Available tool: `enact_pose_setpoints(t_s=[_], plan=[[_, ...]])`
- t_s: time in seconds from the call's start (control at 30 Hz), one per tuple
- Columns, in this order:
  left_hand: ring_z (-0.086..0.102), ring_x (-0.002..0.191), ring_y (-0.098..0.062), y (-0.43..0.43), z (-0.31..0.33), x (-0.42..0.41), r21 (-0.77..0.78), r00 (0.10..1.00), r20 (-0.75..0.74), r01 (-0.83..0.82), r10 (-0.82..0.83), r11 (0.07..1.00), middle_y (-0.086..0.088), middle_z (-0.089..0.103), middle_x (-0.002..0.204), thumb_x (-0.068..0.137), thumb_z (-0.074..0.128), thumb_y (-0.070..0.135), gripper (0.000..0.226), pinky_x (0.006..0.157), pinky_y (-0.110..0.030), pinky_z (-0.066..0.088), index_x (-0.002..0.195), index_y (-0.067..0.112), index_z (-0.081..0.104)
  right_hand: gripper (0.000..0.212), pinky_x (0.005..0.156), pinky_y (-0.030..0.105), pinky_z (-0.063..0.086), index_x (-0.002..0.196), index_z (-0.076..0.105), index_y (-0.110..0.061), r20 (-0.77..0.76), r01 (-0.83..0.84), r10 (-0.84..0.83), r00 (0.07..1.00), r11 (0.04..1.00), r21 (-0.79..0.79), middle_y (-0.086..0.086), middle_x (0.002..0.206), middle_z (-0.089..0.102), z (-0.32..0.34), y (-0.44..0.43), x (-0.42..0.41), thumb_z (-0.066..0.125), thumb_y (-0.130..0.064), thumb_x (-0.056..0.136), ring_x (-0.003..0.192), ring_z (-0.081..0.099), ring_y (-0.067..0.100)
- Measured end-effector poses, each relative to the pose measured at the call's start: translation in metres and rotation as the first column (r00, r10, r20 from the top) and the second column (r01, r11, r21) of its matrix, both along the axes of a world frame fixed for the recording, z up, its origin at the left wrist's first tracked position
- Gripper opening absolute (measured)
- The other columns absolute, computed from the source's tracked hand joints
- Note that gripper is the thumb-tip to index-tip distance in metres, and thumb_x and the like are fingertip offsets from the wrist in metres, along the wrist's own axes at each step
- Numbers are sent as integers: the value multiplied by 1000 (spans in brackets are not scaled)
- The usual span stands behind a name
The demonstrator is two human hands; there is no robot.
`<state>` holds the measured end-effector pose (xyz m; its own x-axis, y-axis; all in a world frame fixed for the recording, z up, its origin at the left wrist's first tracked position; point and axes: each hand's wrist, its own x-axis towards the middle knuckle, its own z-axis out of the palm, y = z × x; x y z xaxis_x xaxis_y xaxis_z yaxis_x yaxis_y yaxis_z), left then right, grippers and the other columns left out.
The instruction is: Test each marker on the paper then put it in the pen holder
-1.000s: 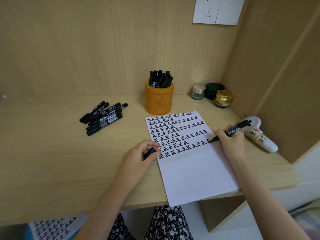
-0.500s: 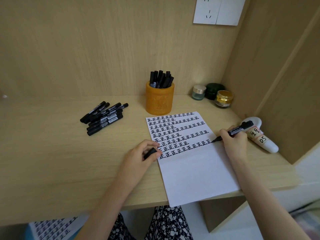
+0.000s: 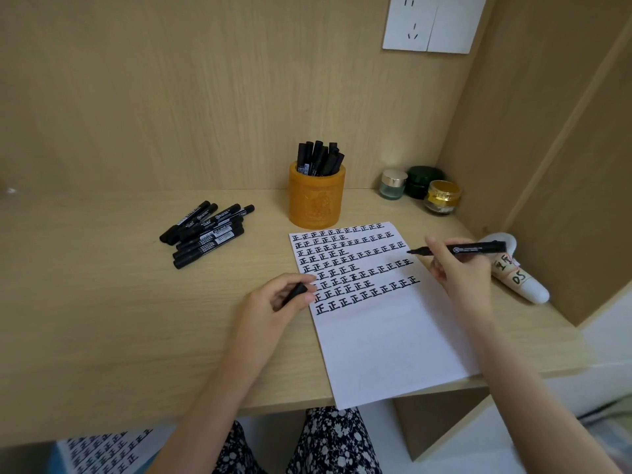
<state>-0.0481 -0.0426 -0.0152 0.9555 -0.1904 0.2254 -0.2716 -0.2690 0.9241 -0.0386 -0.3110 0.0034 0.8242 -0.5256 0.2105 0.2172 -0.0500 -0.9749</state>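
Observation:
A white sheet of paper lies on the wooden desk, its upper half filled with rows of black written marks. My right hand holds an uncapped black marker lifted above the paper's right edge, its tip pointing left. My left hand rests at the paper's left edge and pinches the marker's black cap. An orange pen holder stands behind the paper with several black markers in it. A pile of several black markers lies to the left on the desk.
Three small jars stand at the back right corner. A white tube with a handwritten label lies by the right wall. A wall socket is above. Another marked sheet shows below the desk's front edge.
My right hand has lifted the marker off the paper and turned it nearly level, tip pointing left. The left hand with the cap has stayed put.

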Motion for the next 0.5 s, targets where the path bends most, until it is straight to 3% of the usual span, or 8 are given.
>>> enact_pose_setpoints(t_s=[0.1, 0.27, 0.33, 0.5], plan=[[64, 89, 8, -1, 2, 0, -41, 999, -46, -13, 11, 999, 19, 72, 95, 78, 72, 20, 34, 79, -6, 45, 108, 29, 58, 19, 50, 18, 37, 80, 63, -14, -32, -128, 130, 991, 991, 37, -8, 53, 51, 6, 16, -2, 73, -30, 80, 54, 46, 11], [66, 91, 1, -1, 3, 1, -76, 996, -88, -39, 32, 996, 12, 73, 94, 73, 75, 23, 26, 80, -16, 48, 91, 20, 57, 26, 58, 29, 35, 66, 57, -21, -62, -333, 345, 937, 931, 148, -6, 49, 51, 13, 57, -8, 64, -32, 89, 52, 47, 16], [65, 88, 2, 0, 4, 1, -85, 996, -83, -49, 42, 995, 9, 72, 93, 72, 76, 22, 24, 78, -12, 49, 89, 21, 59, 25, 57, 30, 34, 69, 55, -19, -82, -355, 370, 925, 922, 157, -6, 46, 49, 16, 73, -9, 63, -29, 90, 48, 46, 16], [65, 87, -1, 2, 9, 1, -143, 997, -67, -53, 44, 988, 7, 70, 93, 71, 77, 16, 24, 78, -12, 49, 89, 19, 62, 38, 47, 25, 31, 55, 53, -22, -81, -391, 397, 914, 917, 80, 5, 50, 50, 21, 102, -10, 62, -24, 92, 44, 43, 17]])
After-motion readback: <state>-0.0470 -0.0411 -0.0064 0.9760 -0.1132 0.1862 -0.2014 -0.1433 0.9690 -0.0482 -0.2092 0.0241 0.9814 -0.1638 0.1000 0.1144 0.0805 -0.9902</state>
